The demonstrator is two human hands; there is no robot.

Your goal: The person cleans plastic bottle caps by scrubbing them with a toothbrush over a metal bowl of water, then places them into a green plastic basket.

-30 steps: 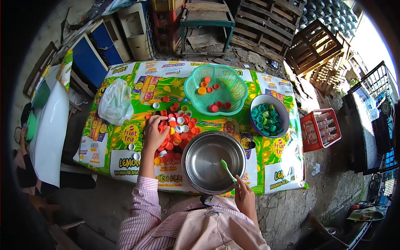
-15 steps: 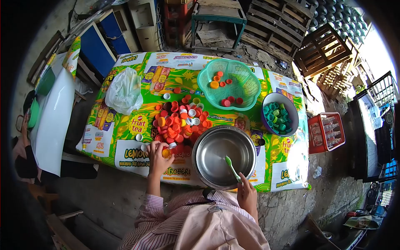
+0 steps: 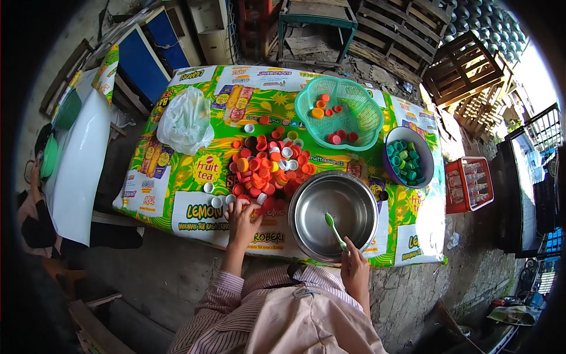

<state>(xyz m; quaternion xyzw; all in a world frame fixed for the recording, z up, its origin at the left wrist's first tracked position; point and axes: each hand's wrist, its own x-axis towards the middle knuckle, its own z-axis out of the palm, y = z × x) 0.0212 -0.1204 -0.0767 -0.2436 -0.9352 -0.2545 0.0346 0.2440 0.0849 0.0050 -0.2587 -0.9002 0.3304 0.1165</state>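
left hand sits palm down at the near edge of the bottle cap pile, fingers loosely curled over a cap or two there; can't tell if anything is actually pinched. caps are small round plastic ones, mostly red and orange, some yellow, white and a few dark, heaped loosely in the middle of the printed plastic sheet, with a few white strays just left of the hand. right hand is closed around the handle of a green toothbrush, brush head poking up over the near-right rim of the steel bowl. bowl is shiny, looks bare inside, right beside the pile. farther back a teal basket holds some red and orange caps; a purple bowl to the right holds green ones. crumpled clear bag lies at far left of the sheet. red crate on the ground to the right.
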